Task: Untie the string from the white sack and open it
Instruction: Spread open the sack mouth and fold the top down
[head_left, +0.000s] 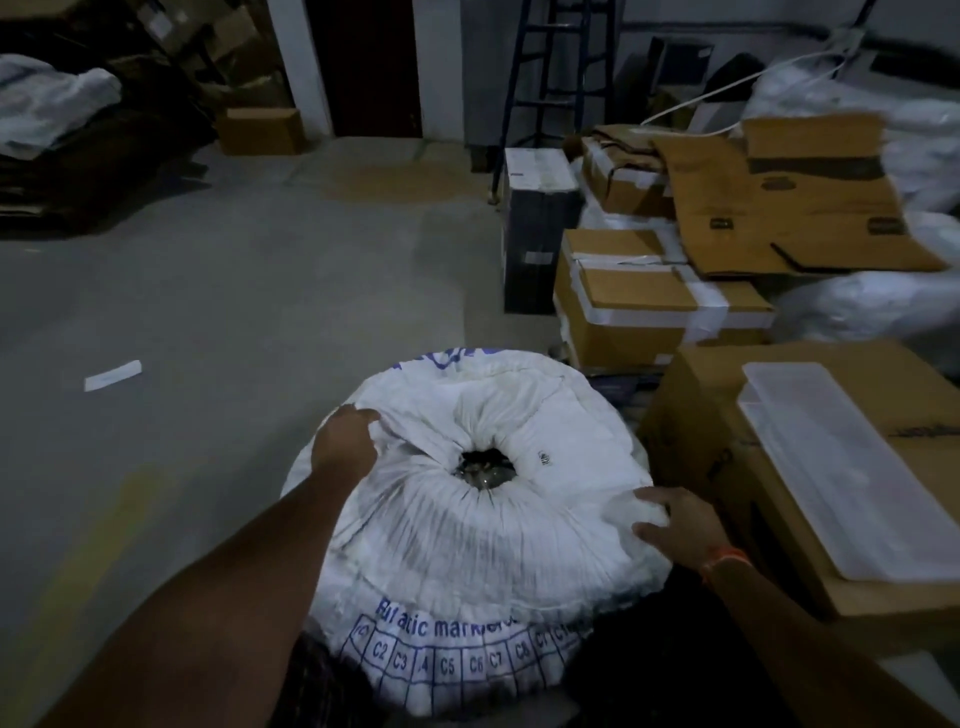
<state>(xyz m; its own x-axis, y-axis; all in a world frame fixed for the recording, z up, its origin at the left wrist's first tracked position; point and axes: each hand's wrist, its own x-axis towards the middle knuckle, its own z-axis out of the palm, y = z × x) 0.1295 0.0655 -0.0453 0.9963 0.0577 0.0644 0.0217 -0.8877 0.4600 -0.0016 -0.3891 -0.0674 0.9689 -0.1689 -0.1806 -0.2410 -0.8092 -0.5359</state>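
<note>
A big white woven sack (467, 540) with blue print stands upright on the floor right below me. Its gathered mouth (485, 467) is puckered around a small dark hole, with something dark and shiny inside. No string shows in the folds. My left hand (345, 441) pinches the sack's cloth at the upper left of the top. My right hand (680, 525) grips a bunch of the cloth at the right edge; an orange band sits on that wrist.
Cardboard boxes (649, 306) and flattened cartons (779, 208) crowd the right side; the nearest box (753, 467) carries a clear plastic lid (852, 467). A blue ladder (550, 78) stands behind. Bare concrete floor (208, 312) lies left, with a paper strip (113, 375).
</note>
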